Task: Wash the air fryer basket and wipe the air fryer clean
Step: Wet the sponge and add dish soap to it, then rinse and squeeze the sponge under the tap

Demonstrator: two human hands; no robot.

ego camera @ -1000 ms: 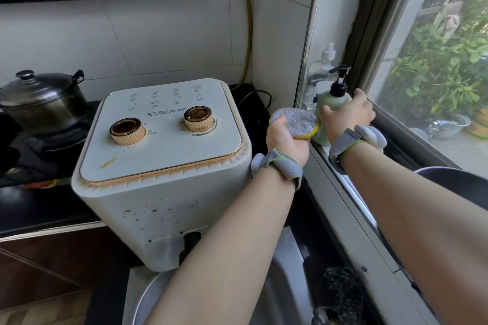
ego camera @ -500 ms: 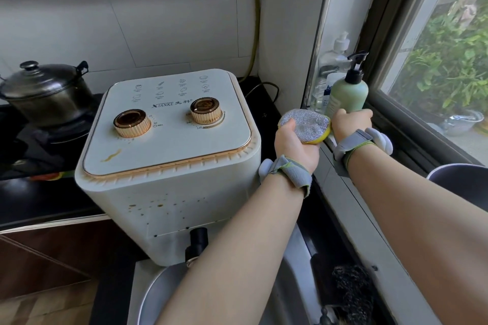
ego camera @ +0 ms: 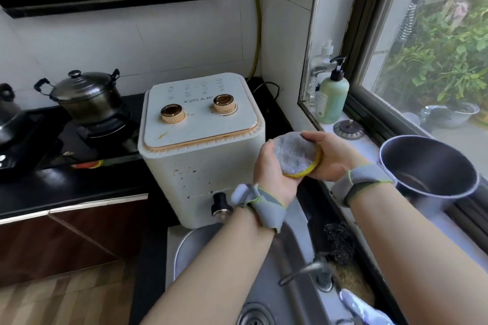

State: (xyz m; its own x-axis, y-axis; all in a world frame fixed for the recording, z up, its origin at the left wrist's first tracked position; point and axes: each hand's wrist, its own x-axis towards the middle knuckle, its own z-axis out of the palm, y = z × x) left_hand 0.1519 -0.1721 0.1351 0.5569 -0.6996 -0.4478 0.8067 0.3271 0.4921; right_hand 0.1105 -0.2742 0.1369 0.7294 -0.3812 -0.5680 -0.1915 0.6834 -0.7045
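Round sponge (ego camera: 294, 154) gripped between left hand (ego camera: 274, 171) and right hand (ego camera: 334, 157) fingers (ego camera: 310, 136)

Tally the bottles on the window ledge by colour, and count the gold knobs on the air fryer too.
Green pump bottles: 1
Clear pump bottles: 1
Gold knobs, one and the other, on top of the air fryer: 2
Total: 4
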